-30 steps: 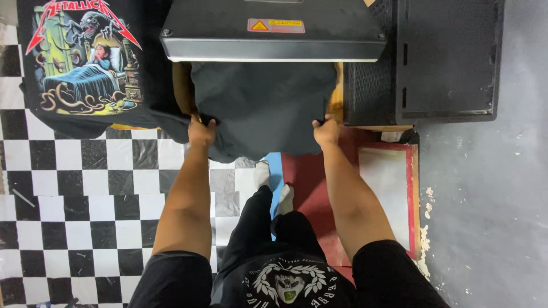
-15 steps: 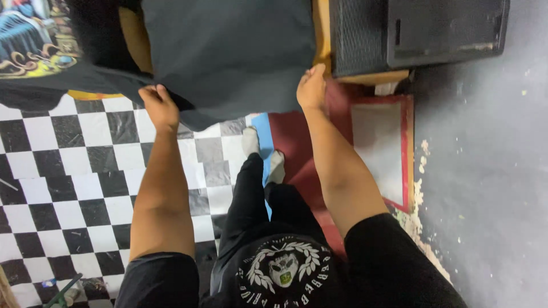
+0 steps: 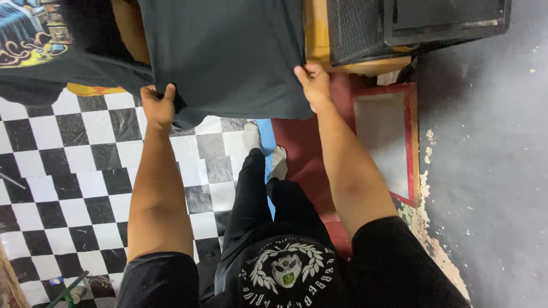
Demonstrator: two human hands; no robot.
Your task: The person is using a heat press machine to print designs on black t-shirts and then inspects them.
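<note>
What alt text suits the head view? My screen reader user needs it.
Seen from above, the left hand and right hand grip the lower edge of a dark shirt over a checkered floor.

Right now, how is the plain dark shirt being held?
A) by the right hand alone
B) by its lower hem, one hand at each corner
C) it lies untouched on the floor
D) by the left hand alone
B: the left hand and the right hand each grip a lower corner of the plain dark shirt, which hangs above the checkered floor.
</note>
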